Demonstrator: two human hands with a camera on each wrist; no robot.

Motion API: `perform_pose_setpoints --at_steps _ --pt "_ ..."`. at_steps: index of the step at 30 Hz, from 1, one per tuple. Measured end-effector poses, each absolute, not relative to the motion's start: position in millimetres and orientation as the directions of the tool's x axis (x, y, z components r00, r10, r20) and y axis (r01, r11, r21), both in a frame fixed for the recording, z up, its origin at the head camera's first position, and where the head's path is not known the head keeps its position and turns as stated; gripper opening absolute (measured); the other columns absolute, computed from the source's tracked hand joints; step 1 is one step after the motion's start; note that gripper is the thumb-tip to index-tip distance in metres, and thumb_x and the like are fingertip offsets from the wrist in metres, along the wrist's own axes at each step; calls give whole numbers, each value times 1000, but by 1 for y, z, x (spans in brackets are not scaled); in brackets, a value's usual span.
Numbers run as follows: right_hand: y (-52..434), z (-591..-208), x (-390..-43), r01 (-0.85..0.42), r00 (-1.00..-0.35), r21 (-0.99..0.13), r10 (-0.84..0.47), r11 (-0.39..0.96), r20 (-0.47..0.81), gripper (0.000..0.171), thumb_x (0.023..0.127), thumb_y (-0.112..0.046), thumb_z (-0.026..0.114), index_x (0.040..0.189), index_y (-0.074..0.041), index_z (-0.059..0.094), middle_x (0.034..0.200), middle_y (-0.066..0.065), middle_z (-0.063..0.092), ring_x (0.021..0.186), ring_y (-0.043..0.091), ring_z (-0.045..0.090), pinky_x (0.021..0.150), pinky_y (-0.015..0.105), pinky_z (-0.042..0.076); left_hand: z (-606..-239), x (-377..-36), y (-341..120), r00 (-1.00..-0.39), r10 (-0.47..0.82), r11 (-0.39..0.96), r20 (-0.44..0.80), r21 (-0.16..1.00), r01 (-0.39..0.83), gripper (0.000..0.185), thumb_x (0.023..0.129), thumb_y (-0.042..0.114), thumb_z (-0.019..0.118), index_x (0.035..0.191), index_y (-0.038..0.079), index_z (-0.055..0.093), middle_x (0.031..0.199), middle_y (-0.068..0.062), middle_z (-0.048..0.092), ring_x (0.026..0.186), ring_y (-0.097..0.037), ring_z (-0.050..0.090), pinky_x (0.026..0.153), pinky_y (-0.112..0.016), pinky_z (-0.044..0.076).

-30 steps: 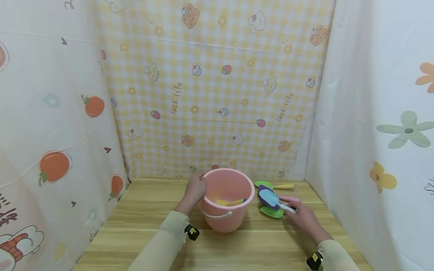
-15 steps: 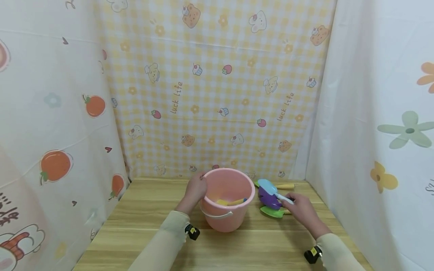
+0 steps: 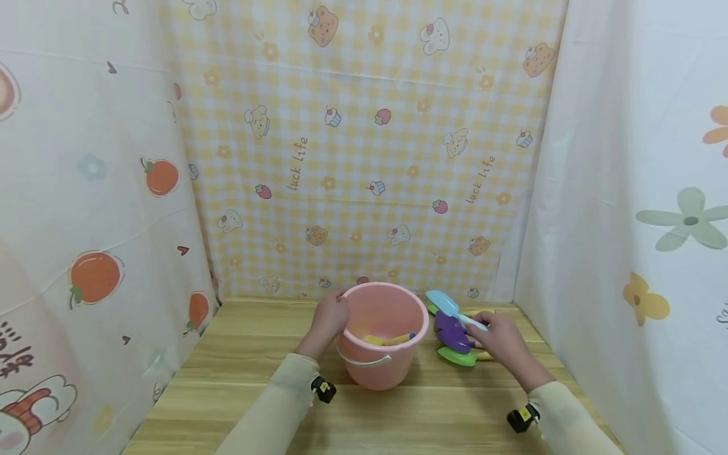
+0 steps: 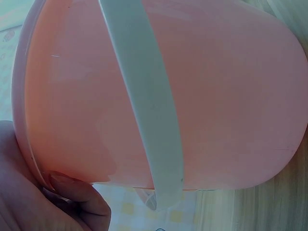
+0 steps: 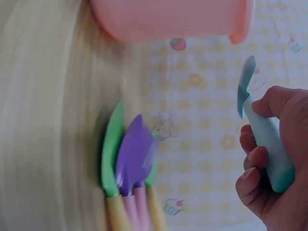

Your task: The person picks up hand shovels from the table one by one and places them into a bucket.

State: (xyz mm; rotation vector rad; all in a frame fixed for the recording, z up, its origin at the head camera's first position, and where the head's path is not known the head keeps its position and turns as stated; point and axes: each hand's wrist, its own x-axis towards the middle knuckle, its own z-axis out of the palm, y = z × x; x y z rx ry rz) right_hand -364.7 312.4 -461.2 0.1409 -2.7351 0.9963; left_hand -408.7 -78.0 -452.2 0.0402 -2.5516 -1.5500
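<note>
A pink bucket [image 3: 378, 370] with a white handle [image 3: 364, 363] stands upright on the table. My left hand [image 3: 331, 316] grips its rim at the left, thumb outside the wall in the left wrist view. Inside the bucket lies a tool with a yellow blade and a yellow handle [image 3: 396, 340]. My right hand [image 3: 503, 341] holds a light blue toy shovel [image 5: 267, 139] by its pale handle, its blade pointing up and left. Below it on the table lie purple shovels [image 5: 137, 156] with pink handles and green shovels [image 5: 113, 144] with yellow handles, close together.
A wooden table [image 3: 244, 392] carries everything. Behind it hangs a yellow checked curtain [image 3: 352, 158], with white printed curtains [image 3: 614, 189] on both sides. Black wrist cameras [image 3: 523, 418] sit on both sleeves.
My right hand has raised the light blue shovel off the pile, moving up and slightly left. The left hand and the bucket have stayed in place.
</note>
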Motion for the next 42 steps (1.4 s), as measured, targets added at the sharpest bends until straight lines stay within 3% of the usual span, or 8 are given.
perform_pose_setpoints --at_steps 8,16,23,28,34,42 --pt "300 -443 -365 -189 -972 -645 -48 740 229 17 103 -20 74 102 -3 76 94 9 78 85 22 75 66 30 61 -456 -411 -79 -987 -99 473 128 878 67 48 112 16 40 152 10 67 154 -20 63 139 -46 60 112 -63 52" --pt "291 -429 -368 -210 -970 -623 -80 753 231 14 103 -21 74 101 -7 74 81 2 72 70 18 64 56 31 53 -458 -412 -80 -989 -106 466 108 883 46 48 113 18 39 152 10 66 154 -20 63 140 -46 60 114 -63 51" --pt "279 -419 -370 -253 -964 -602 -142 758 225 15 104 -22 75 98 -8 76 81 2 71 66 18 64 58 32 55 -457 -412 -79 -989 -110 454 98 890 37 48 113 19 39 152 9 66 153 -20 64 139 -45 60 112 -62 53" --pt "269 -410 -370 -297 -952 -573 -190 764 241 13 104 -21 75 101 -9 76 81 3 69 64 16 60 54 30 51 -457 -411 -79 -989 -107 451 103 891 44 48 113 18 39 151 8 66 152 -21 64 138 -46 61 112 -63 53" --pt "258 -399 -371 -350 -934 -530 -245 773 260 11 104 -20 77 105 -10 75 84 -2 69 69 16 58 59 31 50 -456 -411 -79 -988 -103 443 115 895 58 48 112 17 40 150 10 67 152 -20 65 139 -46 60 112 -63 52" --pt "244 -393 -381 -394 -919 -479 -324 785 225 10 104 -22 79 99 -14 74 85 -5 71 71 15 61 64 33 53 -458 -413 -79 -988 -105 445 113 894 55 48 113 19 39 152 11 66 154 -19 64 140 -46 60 112 -63 53"
